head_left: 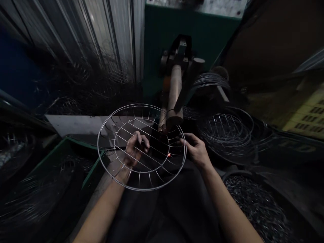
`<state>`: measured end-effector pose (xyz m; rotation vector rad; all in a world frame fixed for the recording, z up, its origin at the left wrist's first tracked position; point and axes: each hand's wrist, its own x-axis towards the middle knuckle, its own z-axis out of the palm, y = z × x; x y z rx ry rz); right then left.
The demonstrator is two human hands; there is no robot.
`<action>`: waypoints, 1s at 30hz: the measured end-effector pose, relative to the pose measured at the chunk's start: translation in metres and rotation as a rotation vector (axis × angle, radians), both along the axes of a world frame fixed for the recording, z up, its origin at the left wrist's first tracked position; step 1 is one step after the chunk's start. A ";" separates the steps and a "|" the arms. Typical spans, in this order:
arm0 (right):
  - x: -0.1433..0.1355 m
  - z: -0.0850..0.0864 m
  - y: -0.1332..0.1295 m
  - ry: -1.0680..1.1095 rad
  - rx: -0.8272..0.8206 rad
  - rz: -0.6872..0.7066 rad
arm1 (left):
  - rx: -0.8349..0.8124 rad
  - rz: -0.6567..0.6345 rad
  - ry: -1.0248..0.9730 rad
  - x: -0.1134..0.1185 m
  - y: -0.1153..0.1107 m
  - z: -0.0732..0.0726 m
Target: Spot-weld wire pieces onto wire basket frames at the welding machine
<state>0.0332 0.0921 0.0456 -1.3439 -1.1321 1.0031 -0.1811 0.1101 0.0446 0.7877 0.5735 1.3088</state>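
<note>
A round wire rack (140, 171), with an outer double ring, a smaller inner ring, parallel cross wires and short spokes, is held tilted before me. Behind its cross wires, my left hand (136, 148) has its fingers curled against them. At the rack's right edge, my right hand (196, 148) pinches near the outer ring; whether a small piece is also between the fingertips is too dark to tell. The cylindrical electrode arm (175, 91) of a welding machine reaches down to the rack's far right side. A tiny red glowing spot (169, 155) shows on the inner ring.
The machine's green body (162, 37) stands ahead. Wire rings (225, 131) are piled at right, above a tub (230, 173) of small metal pieces. A green crate (59, 148) with wire parts sits at left. A yellow crate (307, 113) is at far right.
</note>
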 end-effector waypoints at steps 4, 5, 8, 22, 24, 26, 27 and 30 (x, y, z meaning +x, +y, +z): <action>0.010 -0.004 -0.014 -0.091 0.015 0.038 | -0.023 0.136 0.024 0.012 -0.012 0.017; 0.012 -0.005 -0.012 -0.101 0.022 0.045 | -0.028 0.183 0.017 0.017 -0.016 0.019; 0.011 -0.003 0.001 -0.134 0.045 0.039 | -0.049 0.263 0.009 0.030 -0.027 0.018; 0.013 -0.001 0.003 -0.082 0.009 0.084 | -0.045 0.427 -0.013 0.039 -0.024 0.008; 0.008 0.001 0.009 -0.092 0.029 0.045 | -0.046 0.441 -0.017 0.038 -0.022 0.009; 0.003 0.006 0.015 -0.108 0.052 0.023 | -0.042 0.461 -0.021 0.038 -0.021 0.011; 0.001 0.009 0.017 -0.115 0.060 0.019 | -0.040 0.471 -0.021 0.037 -0.021 0.012; 0.000 0.013 0.021 -0.148 0.066 0.036 | -0.048 0.495 -0.022 0.038 -0.021 0.010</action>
